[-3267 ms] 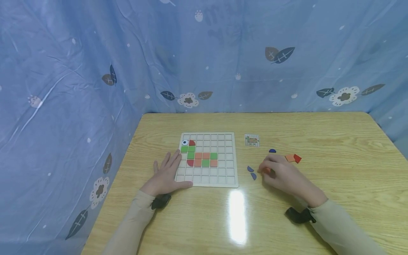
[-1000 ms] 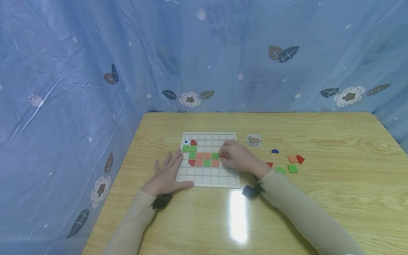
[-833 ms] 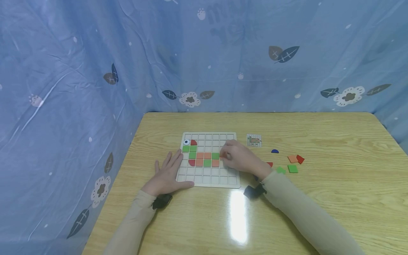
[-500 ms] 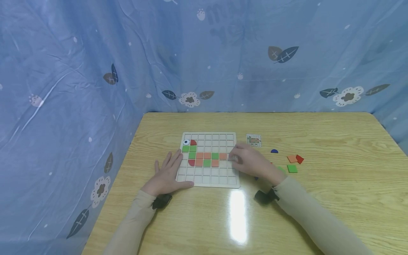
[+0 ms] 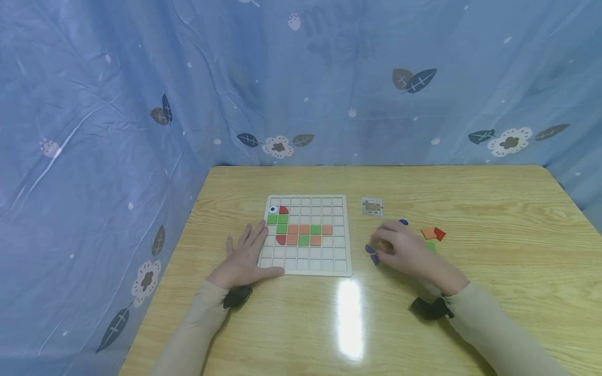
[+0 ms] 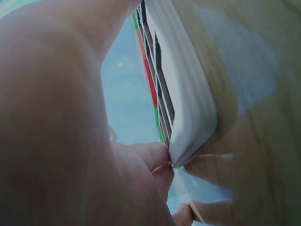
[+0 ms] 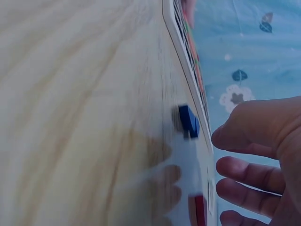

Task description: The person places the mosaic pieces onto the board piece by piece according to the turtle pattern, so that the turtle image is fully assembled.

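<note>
The white square grid board [image 5: 328,254] lies on the pale wood-grain desk [image 5: 494,209]; the left hand [image 5: 243,260] is released, fingers spread against the board's edge at 8 o'clock; the right hand [image 5: 405,250], also released, thumb and fingers apart, hangs over the desk at the board's 3 o'clock; two dark-blue half-disc pieces [image 5: 374,259] lie just beside it at 9 o'clock.

No legible text; faint lettering [image 5: 320,20] on blue curtain [image 5: 301,83] unreadable.
</note>
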Motion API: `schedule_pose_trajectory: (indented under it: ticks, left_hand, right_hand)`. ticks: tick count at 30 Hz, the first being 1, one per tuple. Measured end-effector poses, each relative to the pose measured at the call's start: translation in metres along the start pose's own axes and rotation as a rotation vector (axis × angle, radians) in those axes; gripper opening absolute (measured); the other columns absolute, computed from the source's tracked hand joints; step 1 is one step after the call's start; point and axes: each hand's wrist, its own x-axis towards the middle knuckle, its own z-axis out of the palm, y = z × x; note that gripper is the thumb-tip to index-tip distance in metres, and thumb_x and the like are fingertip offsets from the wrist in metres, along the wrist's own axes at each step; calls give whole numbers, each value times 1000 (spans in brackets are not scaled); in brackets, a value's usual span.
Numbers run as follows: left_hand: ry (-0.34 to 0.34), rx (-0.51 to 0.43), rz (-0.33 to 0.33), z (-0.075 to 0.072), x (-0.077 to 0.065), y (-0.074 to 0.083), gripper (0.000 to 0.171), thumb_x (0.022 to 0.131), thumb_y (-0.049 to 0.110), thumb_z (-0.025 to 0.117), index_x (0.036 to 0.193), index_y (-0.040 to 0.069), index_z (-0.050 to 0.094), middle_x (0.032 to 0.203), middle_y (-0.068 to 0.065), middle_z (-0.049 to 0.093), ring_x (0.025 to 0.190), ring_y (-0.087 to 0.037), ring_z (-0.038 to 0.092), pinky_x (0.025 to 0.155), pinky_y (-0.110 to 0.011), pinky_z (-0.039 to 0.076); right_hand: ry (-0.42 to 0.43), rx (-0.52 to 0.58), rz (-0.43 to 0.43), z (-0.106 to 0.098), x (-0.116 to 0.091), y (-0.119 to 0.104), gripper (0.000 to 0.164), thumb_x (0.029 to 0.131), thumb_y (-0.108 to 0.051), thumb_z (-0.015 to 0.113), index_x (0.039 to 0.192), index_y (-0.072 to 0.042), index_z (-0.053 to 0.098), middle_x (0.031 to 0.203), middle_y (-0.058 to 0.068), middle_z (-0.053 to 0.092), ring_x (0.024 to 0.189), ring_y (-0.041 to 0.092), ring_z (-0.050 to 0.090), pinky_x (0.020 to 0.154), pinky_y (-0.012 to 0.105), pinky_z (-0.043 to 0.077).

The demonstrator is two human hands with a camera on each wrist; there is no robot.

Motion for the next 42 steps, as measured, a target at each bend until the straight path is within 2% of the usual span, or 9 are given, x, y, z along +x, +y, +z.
schedule_pose_trajectory:
  ticks: [4, 9, 12, 17, 22, 30, 32, 36, 42]
  left_hand:
    - [0, -5, -2, 0, 0, 1, 122, 82, 73, 73, 168, 9, 16, 177, -4, 5, 162, -41, 1, 117, -80, -4]
    - [0, 0, -4, 0, 0, 1, 121, 82, 73, 73, 168, 9, 16, 177, -5, 4, 162, -42, 1, 116, -80, -3]
    - [-1, -6, -6, -1, -1, 2, 121, 82, 72, 73, 168, 9, 16, 177, -4, 4, 162, -42, 1, 117, -80, -4]
    - [-4, -5, -13, -1, -2, 2, 121, 82, 73, 73, 168, 9, 16, 177, -5, 4, 162, -42, 1, 117, -80, -3]
    - [-3, 2, -15, 0, -1, 0, 122, 82, 74, 72, 168, 9, 16, 177, -5, 5, 162, -41, 1, 116, -80, -3]
    - [-3, 4, -4, 1, 0, -1, 123, 81, 77, 71, 168, 10, 15, 178, -3, 4, 162, -41, 0, 116, -80, -3]
    - [-5, -1, -1, 1, 0, 0, 123, 82, 76, 71, 168, 10, 15, 178, -4, 4, 162, -41, 0, 116, -80, -4]
    - [-3, 3, 3, 0, 0, 0, 122, 82, 75, 71, 168, 9, 15, 177, -5, 4, 162, -42, 1, 116, -81, -3]
    - [-3, 7, 1, 0, 0, 0, 122, 82, 75, 71, 168, 9, 16, 177, -4, 5, 162, -42, 2, 116, -81, -3]
  right_hand:
    - [24, -29, 0, -12, -15, 5, 24, 75, 3, 81, 95, -10, 75, 94, 0, 65, 81, 14, 57, 68, 29, 50]
    - [4, -63, 96, -28, -35, 12, 25, 76, 0, 83, 97, -12, 77, 105, 4, 69, 95, 21, 65, 76, 42, 57]
    - [-2, -88, 114, -33, -45, 17, 28, 75, 0, 86, 98, -11, 76, 106, 7, 68, 93, 22, 64, 74, 43, 57]
    - [-5, -113, 90, -36, -53, 22, 32, 72, 0, 87, 99, -11, 76, 106, 5, 66, 91, 19, 62, 73, 42, 57]
    - [-12, -109, 77, -33, -53, 18, 33, 72, 1, 88, 100, -10, 75, 106, 6, 67, 90, 19, 64, 73, 41, 58]
    - [-87, -87, 190, -32, -50, 11, 28, 78, 0, 83, 103, -9, 75, 109, 9, 68, 98, 26, 65, 82, 49, 60]
    - [-97, -85, 196, -31, -49, 10, 28, 78, 2, 82, 103, -10, 75, 109, 10, 68, 100, 28, 65, 84, 50, 60]
    - [-81, -78, 157, -29, -42, 6, 27, 77, 4, 81, 99, -11, 75, 106, 7, 68, 98, 26, 64, 82, 47, 59]
    - [-9, -49, 39, -18, -21, -1, 26, 76, 5, 78, 96, -10, 76, 99, 1, 67, 82, 14, 59, 68, 30, 53]
